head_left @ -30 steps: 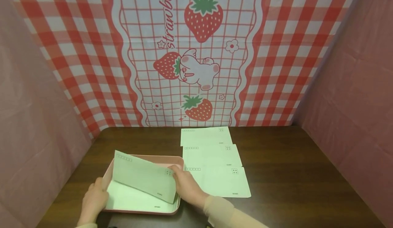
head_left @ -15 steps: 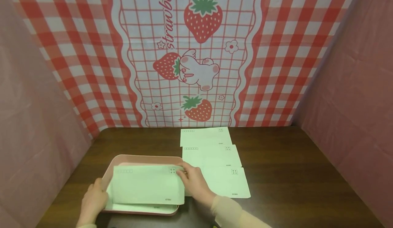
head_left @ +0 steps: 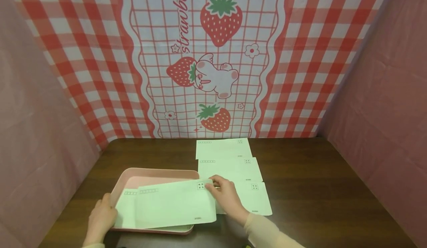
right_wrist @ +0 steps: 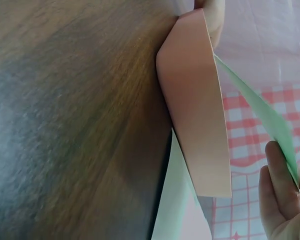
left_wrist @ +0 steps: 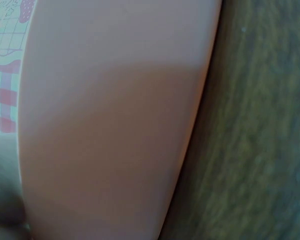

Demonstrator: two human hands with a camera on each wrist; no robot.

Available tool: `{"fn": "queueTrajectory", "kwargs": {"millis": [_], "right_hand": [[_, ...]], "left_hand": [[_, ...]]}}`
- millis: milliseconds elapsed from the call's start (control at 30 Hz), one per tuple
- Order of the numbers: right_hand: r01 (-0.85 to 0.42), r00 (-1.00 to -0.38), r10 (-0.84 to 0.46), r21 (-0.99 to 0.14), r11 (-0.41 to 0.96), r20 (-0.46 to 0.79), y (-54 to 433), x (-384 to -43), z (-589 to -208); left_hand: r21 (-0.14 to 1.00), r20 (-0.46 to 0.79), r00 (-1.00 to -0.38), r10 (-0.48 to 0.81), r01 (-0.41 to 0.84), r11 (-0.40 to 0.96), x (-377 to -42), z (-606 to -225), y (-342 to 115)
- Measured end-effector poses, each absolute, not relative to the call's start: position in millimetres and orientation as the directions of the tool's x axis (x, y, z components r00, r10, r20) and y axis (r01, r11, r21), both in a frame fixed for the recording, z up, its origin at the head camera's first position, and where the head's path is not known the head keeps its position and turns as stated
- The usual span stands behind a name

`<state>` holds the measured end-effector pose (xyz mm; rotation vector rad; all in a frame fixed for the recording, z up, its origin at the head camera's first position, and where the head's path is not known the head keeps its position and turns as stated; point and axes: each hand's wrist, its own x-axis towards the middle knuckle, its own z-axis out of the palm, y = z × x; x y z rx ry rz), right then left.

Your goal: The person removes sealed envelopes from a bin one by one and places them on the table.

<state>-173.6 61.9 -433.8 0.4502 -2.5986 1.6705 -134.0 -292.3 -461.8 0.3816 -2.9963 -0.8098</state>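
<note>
A pale green envelope (head_left: 175, 205) with printed boxes is pinched at its upper right corner by my right hand (head_left: 228, 196). It slants over the pink tray (head_left: 160, 172) and juts past the right rim. In the right wrist view this envelope (right_wrist: 265, 112) is raised above the tray wall (right_wrist: 195, 110), thumb on one face and fingers on the other. My left hand (head_left: 102, 214) grips the tray's left side. Beneath the held envelope, another envelope (head_left: 126, 211) lies in the tray. The left wrist view is mostly filled by the tray's outer wall (left_wrist: 115, 125).
Right of the tray, three envelopes lie in a column on the dark wood table (head_left: 317, 188): a far one (head_left: 221, 148), a middle one (head_left: 228, 170) and a near one (head_left: 261, 201), partly behind my right hand. A strawberry-patterned cloth (head_left: 300, 55) hangs behind the table.
My right hand has drawn the envelope rightward, from a steep tilt inside the tray to partly beyond its right rim. My left hand and the tray have stayed in place.
</note>
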Motion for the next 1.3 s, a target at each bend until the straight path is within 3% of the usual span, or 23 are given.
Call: {"fn": "queueTrajectory", "kwargs": {"millis": [733,1300], "right_hand": [[-0.02,-0.999,-0.038,-0.961,0.277,0.01,122.4,-152.8,-434.5],[0.095,-0.995,-0.01,-0.975,0.203,-0.099,161.4,-133.1,-448.3]], "left_hand": [[0.493,-0.038,-0.972,-0.232,-0.22,0.842,-134.7,-465.1,-294.7],[0.496,-0.054,-0.968,-0.246,-0.24,0.835,-135.1,-463.4,-294.4]]}}
